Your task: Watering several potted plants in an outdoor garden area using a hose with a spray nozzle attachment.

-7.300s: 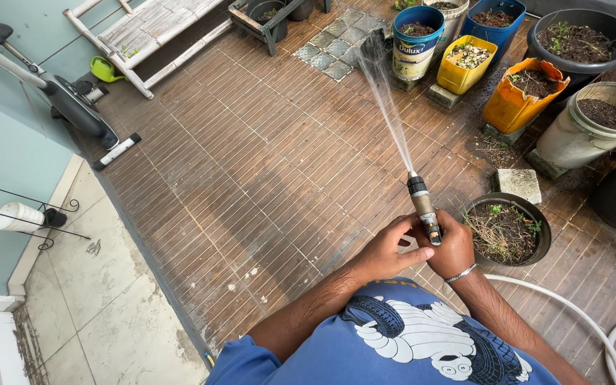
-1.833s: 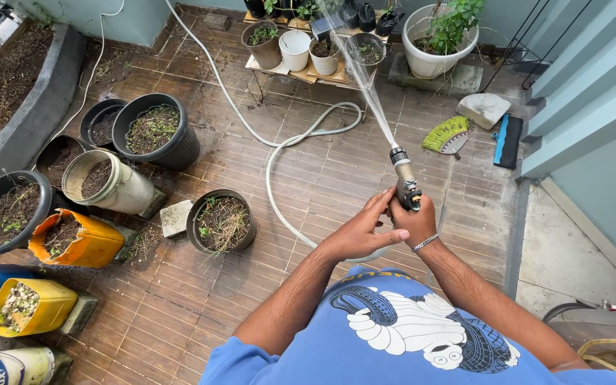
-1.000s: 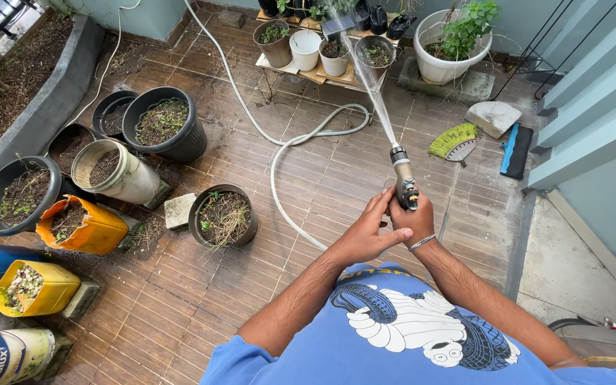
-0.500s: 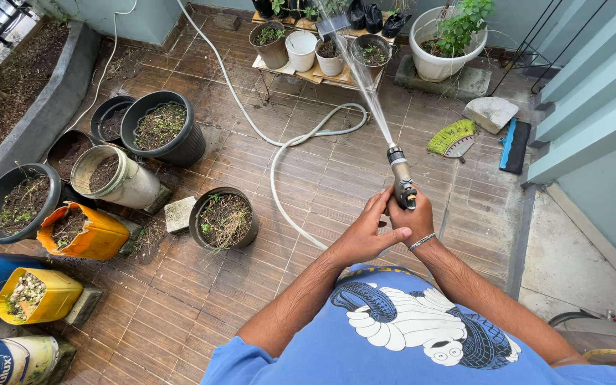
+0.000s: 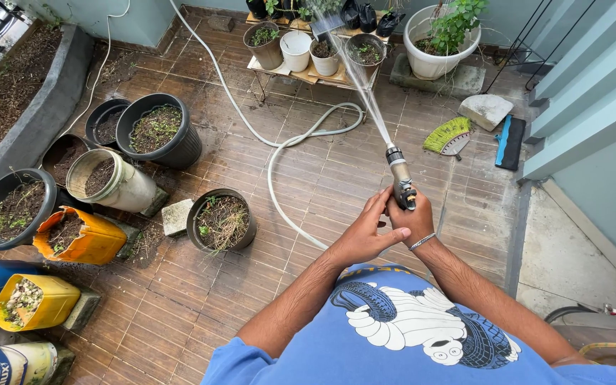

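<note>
Right hand [image 5: 413, 217]: fingers wrapped tight around the grip of the hose nozzle [image 5: 399, 175], a thin bracelet [image 5: 422, 242] at the wrist.

Left hand [image 5: 365, 235]: set against the right hand and the nozzle's grip, fingers pressed together and laid along it; whether they truly clasp the grip cannot be told from this angle.

Hose nozzle: held above the middle of the tiled floor [image 5: 180, 299], barrel tilted towards the far edge. A fan of water [image 5: 354, 75] leaves its tip and reaches the low wooden stand [image 5: 301, 71] by the far wall.

On the stand: a brown pot [image 5: 267, 44], a white pot [image 5: 296, 50], a small pale pot [image 5: 324, 57] and a dark pot [image 5: 365, 55], side by side.

Beside the stand, towards the far right corner: a large white planter [image 5: 433, 60] with a leafy plant, set on a stone slab.

White hose [image 5: 279, 142]: runs from the far wall, loops on the floor in front of the stand.

Floor, right edge: a green hand brush [image 5: 449, 135], a blue squeegee [image 5: 511, 141], a pale stone [image 5: 486, 110].

Floor, middle: a black pot of dry soil [image 5: 221, 221], just beside a small stone block [image 5: 177, 217].

Left edge: a row of black pots [image 5: 158, 132], a cream bucket [image 5: 112, 182], an orange container [image 5: 80, 235], a yellow container [image 5: 33, 303], all holding soil.
</note>
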